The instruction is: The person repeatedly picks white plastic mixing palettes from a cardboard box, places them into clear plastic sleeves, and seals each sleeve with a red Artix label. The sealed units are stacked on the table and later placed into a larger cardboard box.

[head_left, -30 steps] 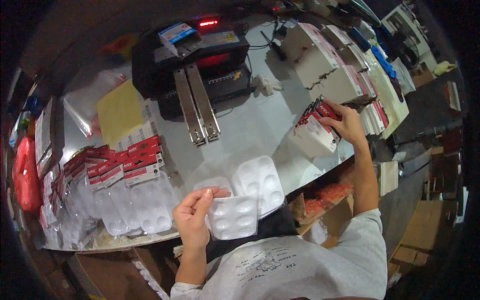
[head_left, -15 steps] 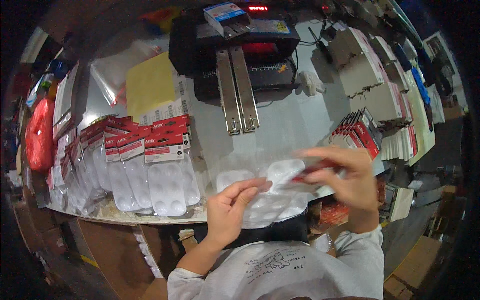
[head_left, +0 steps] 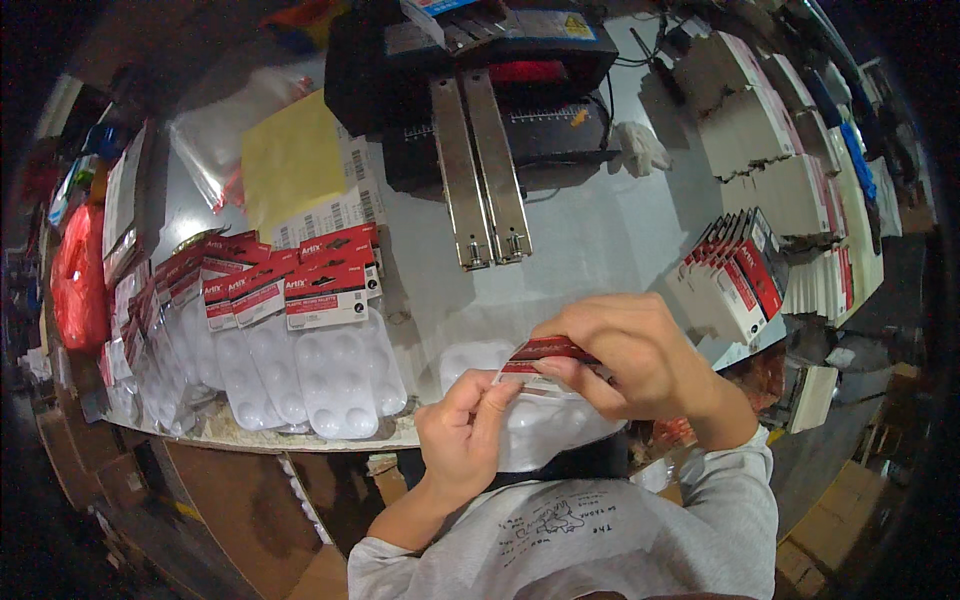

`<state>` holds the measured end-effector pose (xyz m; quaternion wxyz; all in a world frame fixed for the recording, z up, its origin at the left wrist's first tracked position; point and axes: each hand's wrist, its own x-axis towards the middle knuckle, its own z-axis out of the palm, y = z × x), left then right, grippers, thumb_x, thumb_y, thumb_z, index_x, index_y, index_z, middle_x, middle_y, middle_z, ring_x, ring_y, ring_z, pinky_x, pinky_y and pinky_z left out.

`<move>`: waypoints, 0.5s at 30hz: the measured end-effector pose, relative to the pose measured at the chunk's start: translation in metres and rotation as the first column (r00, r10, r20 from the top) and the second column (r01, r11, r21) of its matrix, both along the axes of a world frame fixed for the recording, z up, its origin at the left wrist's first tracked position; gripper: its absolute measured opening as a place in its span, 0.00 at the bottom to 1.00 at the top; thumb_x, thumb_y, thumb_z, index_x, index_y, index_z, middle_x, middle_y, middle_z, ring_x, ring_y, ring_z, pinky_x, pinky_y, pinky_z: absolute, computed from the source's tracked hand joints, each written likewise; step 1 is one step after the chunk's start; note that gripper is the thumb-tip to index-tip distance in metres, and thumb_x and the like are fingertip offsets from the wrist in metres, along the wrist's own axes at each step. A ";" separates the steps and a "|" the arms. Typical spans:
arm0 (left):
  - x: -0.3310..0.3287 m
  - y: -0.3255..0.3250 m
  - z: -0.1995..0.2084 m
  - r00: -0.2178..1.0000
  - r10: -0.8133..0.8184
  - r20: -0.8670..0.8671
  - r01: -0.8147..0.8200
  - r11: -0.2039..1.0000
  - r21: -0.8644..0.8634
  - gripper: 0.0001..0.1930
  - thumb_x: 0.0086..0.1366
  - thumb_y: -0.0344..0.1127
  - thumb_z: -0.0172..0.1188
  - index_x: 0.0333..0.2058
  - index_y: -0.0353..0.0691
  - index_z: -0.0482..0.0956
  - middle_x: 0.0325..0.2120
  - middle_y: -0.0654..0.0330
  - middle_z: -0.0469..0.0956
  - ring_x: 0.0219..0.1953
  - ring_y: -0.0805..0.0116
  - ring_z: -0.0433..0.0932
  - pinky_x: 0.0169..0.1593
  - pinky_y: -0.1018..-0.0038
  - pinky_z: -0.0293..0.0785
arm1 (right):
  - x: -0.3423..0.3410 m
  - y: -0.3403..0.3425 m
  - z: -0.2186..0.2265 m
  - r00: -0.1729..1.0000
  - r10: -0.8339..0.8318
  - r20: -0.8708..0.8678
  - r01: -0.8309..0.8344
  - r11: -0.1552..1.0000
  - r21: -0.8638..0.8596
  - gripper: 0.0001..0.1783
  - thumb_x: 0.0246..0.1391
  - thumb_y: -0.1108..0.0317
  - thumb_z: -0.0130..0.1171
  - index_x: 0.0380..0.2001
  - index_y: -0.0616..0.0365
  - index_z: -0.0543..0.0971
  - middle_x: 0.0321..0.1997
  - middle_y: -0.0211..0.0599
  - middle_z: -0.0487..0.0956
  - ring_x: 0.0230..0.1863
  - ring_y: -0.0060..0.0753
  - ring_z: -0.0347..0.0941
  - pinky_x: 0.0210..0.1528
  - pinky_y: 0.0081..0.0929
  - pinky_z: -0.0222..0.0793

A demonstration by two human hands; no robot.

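Note:
Between my hands at the table's front edge is a red and white header card [head_left: 545, 352], folded over the top of a clear bag with a white plastic paint palette. My right hand [head_left: 625, 360] pinches the card from above and the right. The fingers of my left hand [head_left: 465, 425] are closed on the card's left end, at the bag's top. Below and behind them lie white paint palettes [head_left: 545, 435]; the bag's outline among them is hard to make out. Another white palette [head_left: 470, 358] lies just behind my left hand.
Carded palette packs [head_left: 335, 350] overlap in rows at the left. Ahead stands a black machine [head_left: 400, 85] with two metal bars [head_left: 480, 170] reaching toward me. Folded red header cards [head_left: 730, 280] stand at the right, by stacked cards [head_left: 760, 140]. A yellow sheet [head_left: 290, 165] lies far left.
My right hand has moved left and brought the red card to my left fingers. The card now sits across the bag's top, held by both hands. The view has shifted slightly.

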<state>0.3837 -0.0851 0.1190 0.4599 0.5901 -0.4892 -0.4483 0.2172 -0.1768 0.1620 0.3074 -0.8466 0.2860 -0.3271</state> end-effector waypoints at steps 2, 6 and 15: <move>0.002 0.000 0.000 0.999 0.045 0.002 -0.045 0.999 -0.011 0.06 0.60 0.32 0.57 0.31 0.34 0.78 0.14 0.66 0.72 0.17 0.84 0.63 0.21 0.83 0.60 | -0.004 -0.003 -0.001 0.995 -0.099 -0.014 0.100 0.995 0.015 0.14 0.39 0.71 0.66 0.30 0.62 0.75 0.25 0.38 0.76 0.22 0.35 0.71 0.24 0.25 0.66; 0.009 -0.003 -0.004 0.956 0.246 -0.161 -0.241 0.969 0.054 0.08 0.62 0.32 0.55 0.30 0.32 0.77 0.20 0.70 0.73 0.22 0.85 0.64 0.25 0.85 0.59 | -0.022 -0.001 0.000 0.957 -0.201 -0.210 0.266 0.900 0.347 0.16 0.40 0.61 0.66 0.29 0.62 0.79 0.24 0.38 0.77 0.23 0.28 0.72 0.25 0.23 0.67; 0.011 -0.002 -0.018 0.942 0.282 -0.180 -0.265 0.958 0.113 0.12 0.64 0.34 0.51 0.28 0.30 0.76 0.21 0.67 0.73 0.25 0.82 0.64 0.31 0.84 0.61 | -0.029 0.019 -0.024 0.977 -0.214 0.000 0.066 0.301 0.951 0.11 0.51 0.66 0.58 0.26 0.66 0.79 0.21 0.34 0.78 0.20 0.20 0.74 0.19 0.16 0.68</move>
